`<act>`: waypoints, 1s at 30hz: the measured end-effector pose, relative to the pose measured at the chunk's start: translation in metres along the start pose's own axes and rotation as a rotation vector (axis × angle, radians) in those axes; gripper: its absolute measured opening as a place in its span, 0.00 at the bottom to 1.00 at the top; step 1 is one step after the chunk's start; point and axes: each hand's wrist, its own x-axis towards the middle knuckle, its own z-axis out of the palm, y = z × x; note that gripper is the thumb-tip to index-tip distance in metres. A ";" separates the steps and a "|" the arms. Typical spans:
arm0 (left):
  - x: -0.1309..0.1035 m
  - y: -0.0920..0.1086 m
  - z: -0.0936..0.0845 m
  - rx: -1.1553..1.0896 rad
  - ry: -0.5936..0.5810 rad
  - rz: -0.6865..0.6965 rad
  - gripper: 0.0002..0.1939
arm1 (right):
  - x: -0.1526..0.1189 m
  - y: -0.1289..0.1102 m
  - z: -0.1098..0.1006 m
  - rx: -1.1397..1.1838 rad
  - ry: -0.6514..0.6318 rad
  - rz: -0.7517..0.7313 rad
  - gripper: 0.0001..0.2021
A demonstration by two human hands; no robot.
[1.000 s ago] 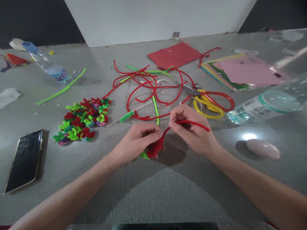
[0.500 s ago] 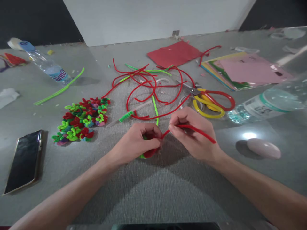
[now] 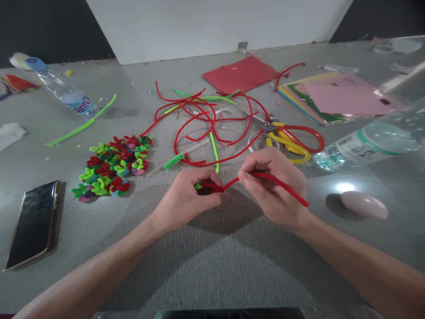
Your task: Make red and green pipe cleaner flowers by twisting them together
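The free end of the red stem (image 3: pixel 282 183) has moved lower across your right hand (image 3: pixel 278 201). That hand pinches this stem; your left hand (image 3: pixel 186 191), just apart, clamps its other part beside a green piece (image 3: pixel 198 186) (mostly hidden).

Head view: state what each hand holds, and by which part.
The left hand holds a red-and-green piece, exactly where being hidden; the right hand pinches a red pipe cleaner partway along its length.
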 end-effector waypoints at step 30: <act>0.000 -0.003 -0.001 -0.349 -0.081 -0.087 0.08 | 0.007 0.006 0.002 0.149 -0.407 0.207 0.18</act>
